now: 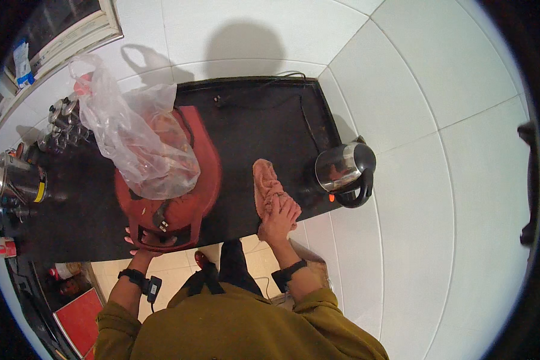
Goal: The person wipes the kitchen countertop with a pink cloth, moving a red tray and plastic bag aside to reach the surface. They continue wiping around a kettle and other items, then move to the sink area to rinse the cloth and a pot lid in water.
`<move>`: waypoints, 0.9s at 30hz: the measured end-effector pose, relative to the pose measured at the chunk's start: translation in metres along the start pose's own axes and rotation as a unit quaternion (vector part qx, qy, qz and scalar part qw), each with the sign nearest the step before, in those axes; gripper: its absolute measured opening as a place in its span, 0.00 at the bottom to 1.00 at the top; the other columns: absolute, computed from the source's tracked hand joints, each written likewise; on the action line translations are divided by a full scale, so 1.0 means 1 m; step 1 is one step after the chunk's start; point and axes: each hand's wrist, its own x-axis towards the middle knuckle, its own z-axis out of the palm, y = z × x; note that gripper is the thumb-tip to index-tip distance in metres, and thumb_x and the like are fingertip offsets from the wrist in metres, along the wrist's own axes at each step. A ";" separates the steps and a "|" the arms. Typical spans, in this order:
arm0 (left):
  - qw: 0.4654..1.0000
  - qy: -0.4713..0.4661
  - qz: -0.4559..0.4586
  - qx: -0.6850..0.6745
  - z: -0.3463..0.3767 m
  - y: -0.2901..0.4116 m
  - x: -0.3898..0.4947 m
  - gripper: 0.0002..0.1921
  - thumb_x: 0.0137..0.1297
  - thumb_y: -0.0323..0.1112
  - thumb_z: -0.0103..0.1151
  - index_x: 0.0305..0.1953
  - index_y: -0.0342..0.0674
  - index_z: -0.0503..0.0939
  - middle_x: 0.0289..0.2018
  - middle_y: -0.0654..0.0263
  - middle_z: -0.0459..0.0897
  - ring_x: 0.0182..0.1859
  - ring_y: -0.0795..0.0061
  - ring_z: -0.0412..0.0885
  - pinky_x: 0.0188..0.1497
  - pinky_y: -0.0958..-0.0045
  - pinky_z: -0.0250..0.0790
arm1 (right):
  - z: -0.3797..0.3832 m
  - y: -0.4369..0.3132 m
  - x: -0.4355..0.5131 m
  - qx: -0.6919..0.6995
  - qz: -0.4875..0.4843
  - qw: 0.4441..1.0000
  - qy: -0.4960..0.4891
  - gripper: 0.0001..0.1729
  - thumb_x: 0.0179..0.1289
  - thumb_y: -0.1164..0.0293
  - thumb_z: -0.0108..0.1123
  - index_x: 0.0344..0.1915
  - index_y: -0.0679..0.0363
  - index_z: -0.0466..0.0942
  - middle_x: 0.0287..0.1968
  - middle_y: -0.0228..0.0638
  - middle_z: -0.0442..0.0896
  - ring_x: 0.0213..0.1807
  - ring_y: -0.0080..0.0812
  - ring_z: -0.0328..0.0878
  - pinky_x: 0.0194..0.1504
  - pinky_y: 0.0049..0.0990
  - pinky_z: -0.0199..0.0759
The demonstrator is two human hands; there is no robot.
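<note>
A pink cloth (pixel 266 184) lies bunched on the black countertop (pixel 261 121), with my right hand (pixel 276 222) pressed over its near end, fingers on the fabric. At the counter's front edge, my left hand (pixel 150 240) is under the near loop handle of a red, round, two-handled pan or tray (pixel 209 180). Some of its fingers show through the handle opening and others at its left side. On the red piece rest a black power plug (pixel 163 222) and a crumpled clear plastic bag (pixel 139 153), which hides much of its surface.
A glass electric kettle (pixel 342 168) stands at the right end, near the white tiled wall (pixel 400 189). Its dark cord (pixel 303 117) trails along the back. Metal pots (pixel 20 177) and glassware (pixel 63 135) stand at left. A red panel (pixel 78 319) is below.
</note>
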 end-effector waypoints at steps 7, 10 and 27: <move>0.979 0.029 0.118 -0.161 0.012 -0.019 0.011 0.42 0.60 0.58 0.66 0.71 0.48 0.63 0.72 0.61 0.64 0.71 0.56 0.61 0.75 0.56 0.51 | 0.013 -0.022 0.043 0.072 -0.034 0.996 -0.027 0.31 0.59 0.68 0.55 0.65 0.54 0.68 0.62 0.52 0.67 0.67 0.60 0.56 0.66 0.61 0.46; 0.974 0.012 0.096 -0.203 0.006 -0.014 0.006 0.49 0.58 0.71 0.55 0.74 0.45 0.60 0.74 0.53 0.58 0.77 0.53 0.50 0.79 0.56 0.40 | 0.026 -0.035 0.077 0.072 -0.074 0.991 -0.081 0.31 0.61 0.66 0.56 0.66 0.50 0.68 0.67 0.50 0.65 0.71 0.59 0.53 0.68 0.61 0.45; 0.991 -0.062 0.020 -0.113 -0.051 0.043 -0.026 0.47 0.59 0.71 0.54 0.74 0.50 0.58 0.75 0.59 0.57 0.76 0.54 0.52 0.78 0.53 0.42 | -0.162 0.135 0.087 0.154 0.235 0.954 0.100 0.20 0.53 0.75 0.67 0.43 0.69 0.69 0.38 0.57 0.80 0.43 0.59 0.79 0.46 0.47 0.71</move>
